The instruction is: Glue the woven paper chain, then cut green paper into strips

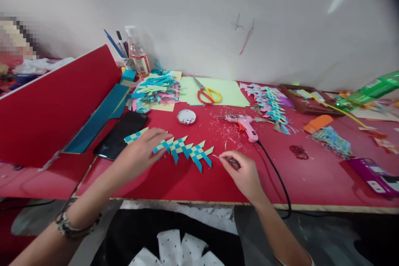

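A woven strip of blue and pale green paper (178, 145), with pointed ends along both edges, lies across the red table in front of me. Over its left part is my left hand (141, 150), fingers stretched out and apart; it hides some of the weave, and I cannot tell if it touches. My right hand (243, 171) is closed round a small thin tool (233, 162) with a dark handle and a pale, narrow tip. That tip points left, just off the strip's right end. The tool's exact kind is unclear.
Behind the strip are a small white dish (186, 116), a pink glue gun (242, 124) and scissors (209, 95). A black phone (121, 135) lies left, beside a red board (62, 108). Paper strips (157, 89) are heaped behind. The glue gun's black cord (277, 174) runs off the front edge.
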Demonstrator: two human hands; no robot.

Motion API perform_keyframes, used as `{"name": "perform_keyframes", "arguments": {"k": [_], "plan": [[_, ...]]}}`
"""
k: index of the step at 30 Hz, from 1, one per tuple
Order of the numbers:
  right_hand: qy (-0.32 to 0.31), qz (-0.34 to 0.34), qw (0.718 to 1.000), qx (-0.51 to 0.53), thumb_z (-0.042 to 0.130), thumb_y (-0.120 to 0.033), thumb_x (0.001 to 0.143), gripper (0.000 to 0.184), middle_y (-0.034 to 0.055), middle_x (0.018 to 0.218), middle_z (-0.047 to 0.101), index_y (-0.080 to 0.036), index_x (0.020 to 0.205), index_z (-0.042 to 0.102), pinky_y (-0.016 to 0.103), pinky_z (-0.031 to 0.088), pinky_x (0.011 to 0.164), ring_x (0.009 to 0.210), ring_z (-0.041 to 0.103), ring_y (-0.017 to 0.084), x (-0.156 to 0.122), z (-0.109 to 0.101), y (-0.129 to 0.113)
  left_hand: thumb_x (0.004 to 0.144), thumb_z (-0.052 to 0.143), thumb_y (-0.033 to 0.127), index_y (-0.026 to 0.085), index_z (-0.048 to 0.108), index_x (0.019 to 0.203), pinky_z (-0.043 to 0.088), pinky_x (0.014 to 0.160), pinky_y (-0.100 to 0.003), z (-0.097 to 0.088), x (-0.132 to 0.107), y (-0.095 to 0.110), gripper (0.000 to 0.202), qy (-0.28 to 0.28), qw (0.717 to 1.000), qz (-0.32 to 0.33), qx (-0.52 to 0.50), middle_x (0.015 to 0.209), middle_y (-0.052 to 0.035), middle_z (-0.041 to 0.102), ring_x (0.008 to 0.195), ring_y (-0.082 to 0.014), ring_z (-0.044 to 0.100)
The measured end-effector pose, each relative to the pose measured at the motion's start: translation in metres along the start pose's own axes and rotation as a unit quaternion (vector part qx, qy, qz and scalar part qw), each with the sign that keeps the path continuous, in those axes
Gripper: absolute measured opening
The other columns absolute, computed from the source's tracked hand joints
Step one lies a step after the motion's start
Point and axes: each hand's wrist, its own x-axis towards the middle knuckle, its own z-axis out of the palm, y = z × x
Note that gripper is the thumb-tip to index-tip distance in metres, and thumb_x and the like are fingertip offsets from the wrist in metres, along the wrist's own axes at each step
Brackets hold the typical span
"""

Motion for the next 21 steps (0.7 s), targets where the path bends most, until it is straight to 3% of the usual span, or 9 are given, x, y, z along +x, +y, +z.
{"name": "perform_keyframes", "arguments": {"k": [3, 7, 11, 14, 17, 21], "plan": [[-0.038, -0.04, 0.998, -0.008, 0.052, -0.024, 0.081, 0.01, 0.0015, 0.074, 0.062, -0.018, 0.076, 0.059, 0.021, 0.044, 0.061, 0.068, 0.057, 0.012, 0.009, 0.004, -0.001, 0.088, 0.037, 0.021, 0.019, 0.049, 0.114, 0.046, 0.086, -0.032, 0.016, 0.009, 0.02, 0.029, -0.05, 0.995, 0.087, -0.003, 0.116, -0.0072, 0.053, 0.106, -0.0193, 0.051], [-0.068, -0.141, 0.987, -0.049, 0.05, -0.02, 0.082, 0.011, 0.0029, 0.075, 0.06, -0.017, 0.079, 0.06, 0.022, 0.044, 0.063, 0.07, 0.056, 0.012, 0.02, 0.006, 0.005, 0.088, 0.037, 0.021, 0.019, 0.049, 0.116, 0.048, 0.082, -0.033, 0.027, 0.024, 0.026, 0.03, -0.074, 0.985, 0.157, 0.013, 0.114, -0.007, 0.056, 0.1, -0.0194, 0.056], [-0.081, -0.305, 0.94, -0.132, 0.044, -0.017, 0.086, 0.017, 0.0064, 0.078, 0.062, -0.015, 0.086, 0.062, 0.026, 0.045, 0.069, 0.075, 0.055, 0.014, 0.029, 0.004, 0.014, 0.087, 0.039, 0.019, 0.016, 0.047, 0.118, 0.048, 0.081, -0.033, 0.041, 0.034, 0.018, 0.032, -0.063, 0.979, 0.194, 0.025, 0.111, -0.0078, 0.058, 0.099, -0.0198, 0.057], [-0.079, -0.38, 0.904, -0.177, 0.038, -0.015, 0.088, 0.024, 0.0078, 0.079, 0.064, -0.013, 0.089, 0.062, 0.028, 0.046, 0.069, 0.074, 0.056, 0.015, 0.033, 0.004, 0.017, 0.087, 0.038, 0.017, 0.016, 0.047, 0.117, 0.047, 0.081, -0.031, 0.052, 0.035, 0.012, 0.031, -0.045, 0.974, 0.222, 0.024, 0.11, -0.0067, 0.059, 0.097, -0.0185, 0.057], [-0.097, -0.389, 0.898, -0.181, 0.036, -0.016, 0.089, 0.027, 0.0083, 0.079, 0.065, -0.012, 0.088, 0.063, 0.027, 0.046, 0.066, 0.073, 0.057, 0.015, 0.032, 0.005, 0.018, 0.088, 0.037, 0.016, 0.015, 0.047, 0.117, 0.047, 0.079, -0.031, 0.056, 0.034, 0.011, 0.031, -0.032, 0.97, 0.241, 0.031, 0.108, -0.0076, 0.059, 0.095, -0.018, 0.056], [-0.137, -0.334, 0.915, -0.182, 0.035, -0.018, 0.089, 0.028, 0.0066, 0.084, 0.065, -0.017, 0.09, 0.063, 0.026, 0.048, 0.069, 0.077, 0.059, 0.014, 0.029, 0.006, 0.022, 0.088, 0.036, 0.015, 0.016, 0.047, 0.119, 0.046, 0.075, -0.031, 0.054, 0.036, 0.014, 0.032, -0.041, 0.962, 0.262, 0.056, 0.106, -0.0067, 0.06, 0.093, -0.0188, 0.056]]}}
